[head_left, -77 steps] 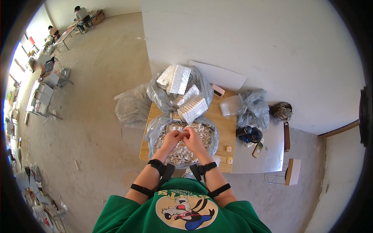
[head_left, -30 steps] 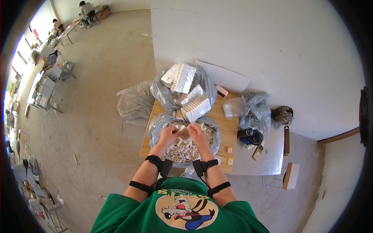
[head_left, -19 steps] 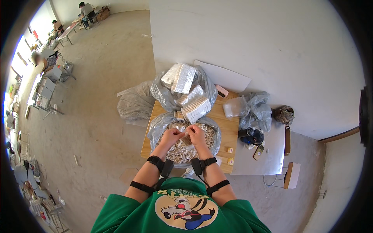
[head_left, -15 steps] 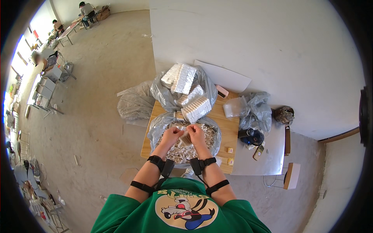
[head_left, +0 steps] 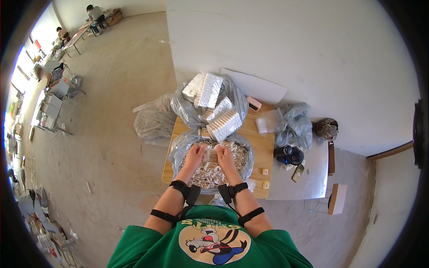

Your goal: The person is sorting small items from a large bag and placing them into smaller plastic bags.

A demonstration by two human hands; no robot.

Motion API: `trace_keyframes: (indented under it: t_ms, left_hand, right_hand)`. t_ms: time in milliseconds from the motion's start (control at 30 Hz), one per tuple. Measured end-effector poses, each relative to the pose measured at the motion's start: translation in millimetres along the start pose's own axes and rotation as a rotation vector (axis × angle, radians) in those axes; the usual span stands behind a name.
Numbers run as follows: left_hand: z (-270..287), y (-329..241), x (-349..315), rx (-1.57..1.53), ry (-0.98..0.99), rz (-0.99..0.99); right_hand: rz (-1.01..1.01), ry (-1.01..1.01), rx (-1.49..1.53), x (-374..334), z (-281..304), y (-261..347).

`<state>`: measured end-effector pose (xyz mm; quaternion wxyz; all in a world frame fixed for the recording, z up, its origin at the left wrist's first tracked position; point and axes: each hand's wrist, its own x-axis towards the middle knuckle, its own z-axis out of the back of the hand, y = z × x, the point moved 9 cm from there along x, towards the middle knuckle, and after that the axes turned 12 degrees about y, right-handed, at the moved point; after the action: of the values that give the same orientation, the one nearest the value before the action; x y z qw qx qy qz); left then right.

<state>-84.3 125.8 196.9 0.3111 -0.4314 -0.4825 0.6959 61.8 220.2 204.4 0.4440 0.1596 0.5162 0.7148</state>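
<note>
Over swab heap (head_left: 210, 176) in grey bag (head_left: 178, 146) on counter (head_left: 262, 149): left hand (head_left: 195, 155), right hand (head_left: 225, 156) flank aligned swab bundle (head_left: 211, 157); cannot tell whether either grip holds it.

The left fingers (head_left: 199, 148) and the right fingers (head_left: 221, 149) have moved farther apart, and the stick bundle (head_left: 210, 157) now shows between them.

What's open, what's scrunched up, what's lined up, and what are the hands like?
Stick row: lined up side by side, between the hands
Left hand: curled
Right hand: curled
Near gray bag: open, full of loose sticks
Far gray bag: open, holding piled white packs
Rightmost gray bag: scrunched up
</note>
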Motion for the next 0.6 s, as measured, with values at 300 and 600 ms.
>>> trace_keyframes:
  t_ms: [300,600]
  left_hand:
    - [-10.7,-33.0,-6.7,0.348,-0.128,-0.283]
    - [15.4,8.4,3.3,0.058,-0.17,-0.042]
  right_hand:
    - [-0.048,-0.12,-0.005,0.3,0.9,-18.0]
    - [-0.097,-0.077,0.061,8.3,8.9,-23.7]
